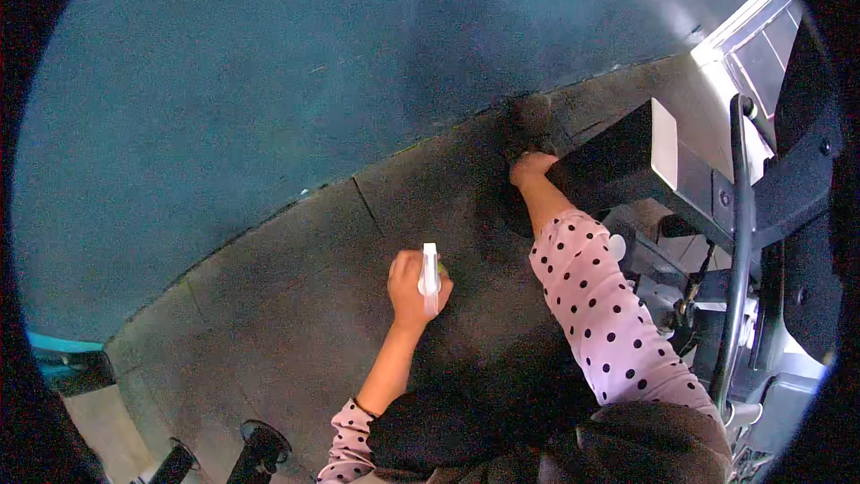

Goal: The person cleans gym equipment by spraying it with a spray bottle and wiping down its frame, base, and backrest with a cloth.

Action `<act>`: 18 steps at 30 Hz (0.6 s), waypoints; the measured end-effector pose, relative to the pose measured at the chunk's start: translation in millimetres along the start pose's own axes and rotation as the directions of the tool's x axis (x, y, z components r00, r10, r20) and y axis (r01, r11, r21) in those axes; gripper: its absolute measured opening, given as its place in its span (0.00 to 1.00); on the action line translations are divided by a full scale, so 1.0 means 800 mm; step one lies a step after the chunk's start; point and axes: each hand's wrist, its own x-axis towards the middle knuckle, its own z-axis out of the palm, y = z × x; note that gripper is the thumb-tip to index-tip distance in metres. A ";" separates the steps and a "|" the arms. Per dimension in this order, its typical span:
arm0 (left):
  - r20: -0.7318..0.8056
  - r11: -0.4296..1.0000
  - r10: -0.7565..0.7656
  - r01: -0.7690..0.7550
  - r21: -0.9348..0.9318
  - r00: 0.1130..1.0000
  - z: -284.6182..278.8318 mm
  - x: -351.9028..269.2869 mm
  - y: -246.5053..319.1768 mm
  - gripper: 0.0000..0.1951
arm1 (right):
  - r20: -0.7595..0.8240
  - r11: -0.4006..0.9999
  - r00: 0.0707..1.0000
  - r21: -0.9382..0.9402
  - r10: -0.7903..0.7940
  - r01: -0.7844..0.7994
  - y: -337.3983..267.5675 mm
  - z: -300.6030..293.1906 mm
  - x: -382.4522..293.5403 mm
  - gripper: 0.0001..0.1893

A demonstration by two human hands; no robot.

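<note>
My left hand [418, 286] is low in the middle of the view, closed around the neck of a spray bottle with a white trigger head [430, 269]; the bottle's body is mostly hidden below the hand. Farther forward and to the right, my right hand [534, 167] reaches down beside the dark end of a padded beam on a metal machine. A dark, blurred shape lies just beyond its fingers. The fingers are partly hidden, so whether they hold anything cannot be told.
Gym-like equipment with a black padded beam [605, 165] and a curved metal bar [741, 249] stands on the right. Ahead is a blue-green wall or floor surface [269, 81] bordering dark floor tiles [289, 282]. Black round-ended posts [262, 447] stand at the lower left.
</note>
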 end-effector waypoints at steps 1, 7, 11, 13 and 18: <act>0.004 1.000 0.000 0.000 -0.011 1.000 0.002 0.001 0.002 0.16 | 0.005 1.000 1.000 -0.003 0.010 -0.010 0.001 0.003 0.007 0.20; 0.017 0.998 0.026 -0.027 0.049 1.000 0.009 0.002 0.003 0.14 | -0.173 0.984 0.971 0.039 -0.163 0.172 0.005 0.009 0.010 0.17; 0.006 1.000 -0.026 0.026 -0.012 1.000 0.009 -0.006 -0.006 0.17 | -0.327 0.958 0.913 0.062 -0.245 0.279 -0.015 0.016 -0.036 0.13; -0.014 1.000 -0.019 0.019 -0.021 1.000 0.008 0.000 -0.001 0.14 | -0.293 0.934 0.930 0.210 -0.222 0.289 -0.018 0.022 -0.067 0.14; -0.009 0.998 0.034 -0.033 0.053 0.999 0.003 0.003 0.004 0.13 | -0.492 0.946 0.826 0.015 -0.275 0.324 -0.040 0.090 -0.145 0.17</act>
